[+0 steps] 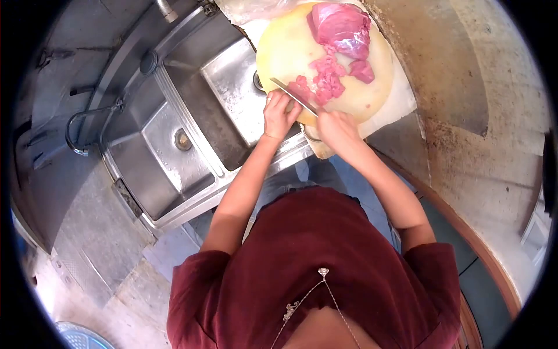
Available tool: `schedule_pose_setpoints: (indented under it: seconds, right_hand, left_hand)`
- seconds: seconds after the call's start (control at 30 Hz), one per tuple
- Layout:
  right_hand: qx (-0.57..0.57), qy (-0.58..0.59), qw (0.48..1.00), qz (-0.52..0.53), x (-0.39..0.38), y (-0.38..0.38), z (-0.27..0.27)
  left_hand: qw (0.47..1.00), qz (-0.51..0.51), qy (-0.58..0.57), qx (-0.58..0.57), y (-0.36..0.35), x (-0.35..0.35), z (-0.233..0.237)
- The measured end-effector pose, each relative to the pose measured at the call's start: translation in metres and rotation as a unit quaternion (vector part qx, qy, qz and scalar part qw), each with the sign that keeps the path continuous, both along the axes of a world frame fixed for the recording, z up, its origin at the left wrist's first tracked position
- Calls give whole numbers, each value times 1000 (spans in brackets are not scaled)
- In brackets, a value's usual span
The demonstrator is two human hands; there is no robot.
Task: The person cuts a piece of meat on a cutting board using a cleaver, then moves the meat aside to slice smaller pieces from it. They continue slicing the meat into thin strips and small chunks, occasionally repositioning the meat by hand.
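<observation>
My right hand (338,131) is closed around the handle of a knife (294,96), whose blade points up and left across the near edge of a round yellowish cutting board (279,43). My left hand (279,115) is beside the blade on its near side, fingers curled over the board's edge; what lies under them is hidden. Just beyond the blade are cut pieces of raw meat (329,81). A large raw meat chunk (343,29) with a shiny surface sits at the far side of the board, and a smaller meat piece (361,71) lies to its right.
A steel double sink (192,116) is at the left, with a curved faucet (72,131) beside the left basin and another spout (167,10) above. Crumpled clear plastic (256,9) lies behind the board. A stained wall (459,104) stands close at the right.
</observation>
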State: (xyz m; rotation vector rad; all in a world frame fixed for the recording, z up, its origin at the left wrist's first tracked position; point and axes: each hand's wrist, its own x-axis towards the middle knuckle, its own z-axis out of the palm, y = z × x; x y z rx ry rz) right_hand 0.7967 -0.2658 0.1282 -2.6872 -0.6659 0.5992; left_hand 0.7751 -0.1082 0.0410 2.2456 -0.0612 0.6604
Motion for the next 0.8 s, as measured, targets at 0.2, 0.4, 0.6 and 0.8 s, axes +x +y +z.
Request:
schedule_pose_setpoints:
  seconds: [0.2,0.4,0.6,0.8]
  right_hand:
    - [38,18,999,23,36,37,-15]
    - [14,97,992,-78,17,-49,-1]
    - [292,158,881,-338,29,-91,-7]
    - [204,39,925,-317,11,-99,-6]
  left_hand:
    - [999,-9,34,23,-1,-3,7]
    - [999,-8,31,29,-2,3,17]
    - [994,-55,56,-78,-28,50,51]
    - [993,-109,37,-1,-28,53,44]
